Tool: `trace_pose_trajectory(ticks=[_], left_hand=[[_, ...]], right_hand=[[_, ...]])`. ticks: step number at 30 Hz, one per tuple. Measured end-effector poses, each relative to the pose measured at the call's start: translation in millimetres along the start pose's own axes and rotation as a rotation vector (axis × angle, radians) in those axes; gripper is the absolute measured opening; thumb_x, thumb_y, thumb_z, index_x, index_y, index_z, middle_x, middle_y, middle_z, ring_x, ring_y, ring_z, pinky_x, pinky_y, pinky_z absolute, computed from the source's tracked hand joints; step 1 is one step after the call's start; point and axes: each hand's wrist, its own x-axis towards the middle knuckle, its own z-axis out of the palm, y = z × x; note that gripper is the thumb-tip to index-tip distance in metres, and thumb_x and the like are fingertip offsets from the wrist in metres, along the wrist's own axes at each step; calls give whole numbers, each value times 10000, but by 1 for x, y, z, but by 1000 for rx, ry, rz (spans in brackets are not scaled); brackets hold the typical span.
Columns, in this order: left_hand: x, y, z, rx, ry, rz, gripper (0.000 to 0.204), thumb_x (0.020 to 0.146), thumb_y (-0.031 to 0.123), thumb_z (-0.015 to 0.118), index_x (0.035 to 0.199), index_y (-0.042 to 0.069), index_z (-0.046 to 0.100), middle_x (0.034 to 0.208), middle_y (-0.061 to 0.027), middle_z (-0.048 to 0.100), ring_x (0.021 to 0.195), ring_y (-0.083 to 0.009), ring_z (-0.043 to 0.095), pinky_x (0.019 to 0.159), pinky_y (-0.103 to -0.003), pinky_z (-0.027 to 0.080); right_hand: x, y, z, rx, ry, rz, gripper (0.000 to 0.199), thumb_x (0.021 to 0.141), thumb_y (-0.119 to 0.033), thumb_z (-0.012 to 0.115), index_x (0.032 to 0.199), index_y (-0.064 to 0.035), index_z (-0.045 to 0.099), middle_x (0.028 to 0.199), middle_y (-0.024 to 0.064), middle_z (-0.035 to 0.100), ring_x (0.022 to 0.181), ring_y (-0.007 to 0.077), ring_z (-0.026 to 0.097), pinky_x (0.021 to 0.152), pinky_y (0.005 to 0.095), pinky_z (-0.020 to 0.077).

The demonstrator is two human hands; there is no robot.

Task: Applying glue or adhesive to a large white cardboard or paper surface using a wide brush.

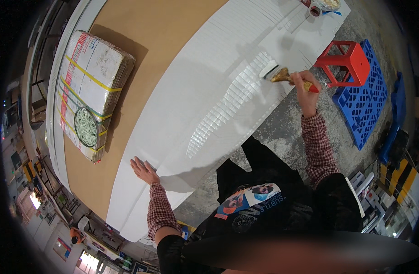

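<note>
While the right hand (305, 84) grips the red handle of a wide paintbrush (282, 75), its pale bristles rest on the fanned white sheets (205, 109) spread in overlapping rows across the brown table (163, 27). Fingers are clenched around the handle, the arm in a red checked sleeve reaching out over the sheets' near edge. At the other end of the spread, the left hand (143, 170) lies flat and open, palm down, pressing on the white sheets near their lower edge. Farther back on the table, well apart from both hands, sits a bundle of flattened cartons (88, 91) bound with yellow straps. A roll of tape (315, 10) lies at the far top end of the sheets. Beside the table, on the concrete floor, a red plastic stool (348, 61) stands touching a blue plastic pallet (362, 98).
</note>
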Motion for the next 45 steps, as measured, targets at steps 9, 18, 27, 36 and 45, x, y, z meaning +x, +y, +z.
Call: trace_pose_trajectory(ticks=[9,18,27,36,45], left_hand=[[1,1,0,-17,15,13,508,952,360,353,1391,107,322,1472,-135,221,1352,-310,197,1087,-446,144],[-1,-1,1,-7,-1,-17,514,952,371,341,1396,111,317,1473,-132,220,1351,-314,195,1088,-450,136],[0,-3,2,-4,-6,-14,527,952,387,336,1398,106,310,1471,-134,223,1353,-312,190,1088,-449,136],[-1,-3,3,5,-7,-3,530,956,399,321,1397,106,310,1473,-131,220,1354,-309,190,1085,-454,138],[-2,-4,5,6,35,28,529,956,421,328,1388,116,330,1459,-142,251,1343,-319,218,1070,-467,179]], right_hand=[[-7,2,-8,-42,-42,-43,170,872,-80,595,749,37,596,731,34,576,642,71,538,570,223,457],[-11,-1,-12,90,-21,54,175,900,-109,555,821,32,623,784,51,595,678,97,568,595,230,510],[-12,6,-19,-3,34,-138,210,905,-145,559,809,28,627,810,52,615,677,96,571,569,230,492],[-5,-4,-28,111,126,-63,191,884,-137,595,768,14,609,755,34,607,651,93,566,592,241,479],[-25,-15,-9,-194,-128,-327,49,805,-7,632,770,25,620,763,91,617,689,136,569,617,255,448]])
